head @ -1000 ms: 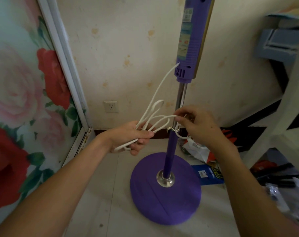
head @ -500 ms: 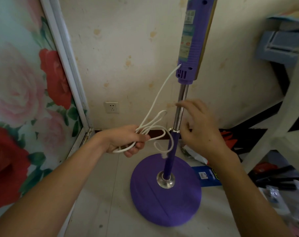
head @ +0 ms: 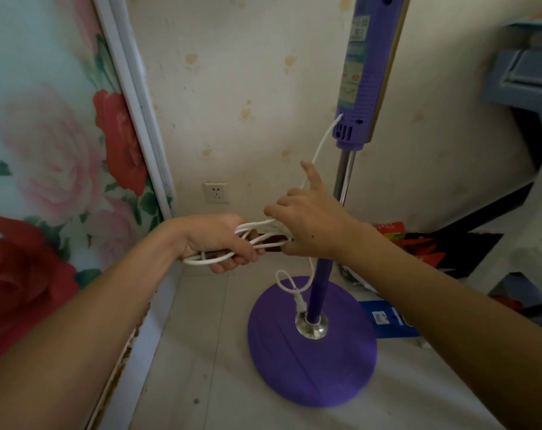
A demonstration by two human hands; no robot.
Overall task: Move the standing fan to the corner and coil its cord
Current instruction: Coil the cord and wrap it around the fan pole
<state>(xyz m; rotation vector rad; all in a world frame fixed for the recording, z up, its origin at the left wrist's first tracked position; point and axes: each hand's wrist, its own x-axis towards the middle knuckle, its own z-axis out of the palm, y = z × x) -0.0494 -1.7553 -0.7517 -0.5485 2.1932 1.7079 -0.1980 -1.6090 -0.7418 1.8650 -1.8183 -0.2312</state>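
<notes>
The purple standing fan stands near the wall, its round base (head: 313, 352) on the floor and its pole (head: 321, 283) rising to the purple control column (head: 366, 72). A white cord (head: 321, 147) leaves the column's bottom and runs down to a bundle of loops (head: 263, 235). My left hand (head: 220, 240) is closed around the left end of that bundle. My right hand (head: 310, 225) grips the bundle's right end, index finger pointing up. The cord's tail with the plug (head: 299, 302) dangles in a small loop above the base.
A wall socket (head: 216, 192) sits low on the back wall. A floral sliding panel (head: 52, 169) lines the left side. Blue and red packages (head: 387, 321) and clutter lie on the floor to the right, under a white frame (head: 539, 193).
My right hand has moved left from the pole onto the loops and closed on them. The loops are gathered tighter, and the plug end now hangs lower, near the base.
</notes>
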